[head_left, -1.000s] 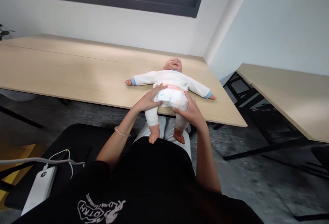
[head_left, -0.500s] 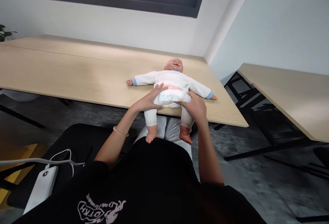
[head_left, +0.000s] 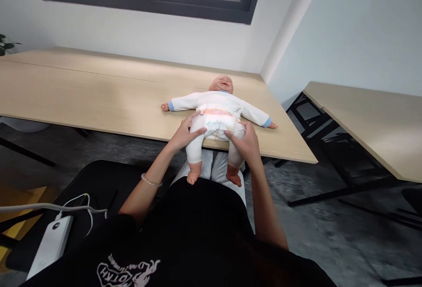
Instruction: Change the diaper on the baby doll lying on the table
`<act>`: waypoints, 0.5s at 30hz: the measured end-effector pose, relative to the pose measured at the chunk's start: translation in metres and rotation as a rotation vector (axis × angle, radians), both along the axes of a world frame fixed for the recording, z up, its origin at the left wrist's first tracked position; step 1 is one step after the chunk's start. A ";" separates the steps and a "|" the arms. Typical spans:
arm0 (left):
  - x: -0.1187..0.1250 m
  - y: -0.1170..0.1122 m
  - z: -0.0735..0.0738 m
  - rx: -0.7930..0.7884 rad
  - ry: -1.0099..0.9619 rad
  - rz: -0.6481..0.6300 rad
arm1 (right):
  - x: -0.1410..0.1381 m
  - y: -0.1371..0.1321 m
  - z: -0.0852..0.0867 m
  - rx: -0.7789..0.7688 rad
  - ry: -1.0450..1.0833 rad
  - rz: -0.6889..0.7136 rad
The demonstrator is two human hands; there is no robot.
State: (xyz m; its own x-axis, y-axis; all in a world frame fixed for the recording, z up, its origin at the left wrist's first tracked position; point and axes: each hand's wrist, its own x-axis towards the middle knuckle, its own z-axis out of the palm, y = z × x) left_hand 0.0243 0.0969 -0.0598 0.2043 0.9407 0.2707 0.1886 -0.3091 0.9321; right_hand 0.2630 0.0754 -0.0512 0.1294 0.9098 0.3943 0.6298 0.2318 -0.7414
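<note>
Wooden table [head_left: 99, 93], doll's diaper [head_left: 217, 124] partly hidden under left hand [head_left: 186, 134] and right hand [head_left: 241, 141]

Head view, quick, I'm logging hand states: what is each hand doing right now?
Left hand: closed around the baby doll's leg, holding it.
Right hand: closed around the doll's other leg, holding it.

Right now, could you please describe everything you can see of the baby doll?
The baby doll lies on its back on the light wood table, arms spread. Its head and bare feet look like smooth vinyl; it wears a white top with blue cuffs, a printed white diaper and white leggings. Its legs extend past the table edge, the left hand and right hand on its thighs.
</note>
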 end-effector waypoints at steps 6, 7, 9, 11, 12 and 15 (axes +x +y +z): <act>-0.004 0.003 -0.002 0.107 0.177 -0.042 | -0.004 0.012 -0.006 -0.048 0.038 -0.088; -0.003 0.002 -0.002 0.112 0.183 -0.034 | -0.003 0.013 -0.006 -0.050 0.039 -0.091; -0.002 0.000 -0.002 0.123 0.199 -0.003 | -0.002 0.015 -0.008 -0.056 0.061 -0.076; -0.002 -0.001 -0.004 0.116 0.213 0.046 | 0.000 0.015 -0.010 -0.051 0.129 -0.022; -0.001 0.001 -0.005 0.102 0.207 0.077 | 0.001 0.015 -0.012 -0.044 0.187 0.014; -0.002 0.012 -0.009 0.013 0.050 0.155 | 0.008 0.019 -0.016 -0.041 0.454 0.096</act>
State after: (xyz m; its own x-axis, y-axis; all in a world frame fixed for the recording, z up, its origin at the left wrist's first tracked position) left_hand 0.0221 0.1091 -0.0686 0.0704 0.9585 0.2763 0.2813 -0.2848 0.9164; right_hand 0.2707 0.0940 -0.0674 0.1947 0.9397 0.2813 0.2167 0.2385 -0.9467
